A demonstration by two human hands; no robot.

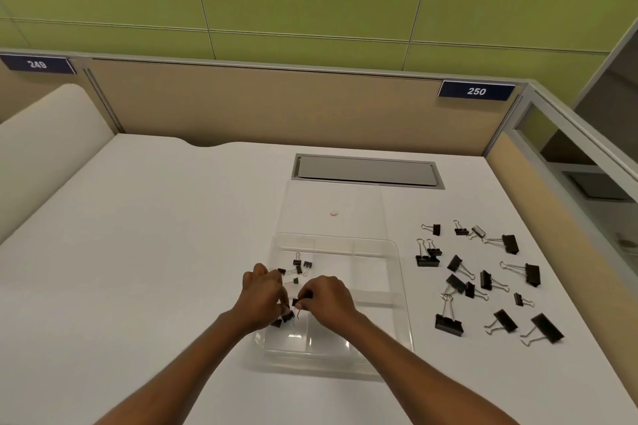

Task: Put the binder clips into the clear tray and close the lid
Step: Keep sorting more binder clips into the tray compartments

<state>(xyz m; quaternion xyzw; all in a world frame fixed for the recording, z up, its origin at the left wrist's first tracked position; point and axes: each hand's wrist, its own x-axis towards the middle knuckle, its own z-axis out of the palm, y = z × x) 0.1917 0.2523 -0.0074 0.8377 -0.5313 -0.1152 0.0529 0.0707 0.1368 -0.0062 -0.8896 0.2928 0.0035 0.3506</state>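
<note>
A clear tray (386, 252) with compartments lies on the white desk, its clear lid (366, 203) hinged open and lying flat behind it. Several small black binder clips (301, 266) rest in the tray's left compartment. My left hand (263, 293) and my right hand (328, 297) meet over the tray's left front part. Each pinches small black clips (289, 315); my right fingers grip one small clip (299, 302). Several larger black binder clips (483, 279) lie scattered on the desk to the right of the tray.
A grey cable hatch (367, 171) is set into the desk behind the lid. Beige partitions with number signs 249 (37, 64) and 250 (476, 91) border the desk at the back and right. A small pink spot (334, 213) shows through the lid.
</note>
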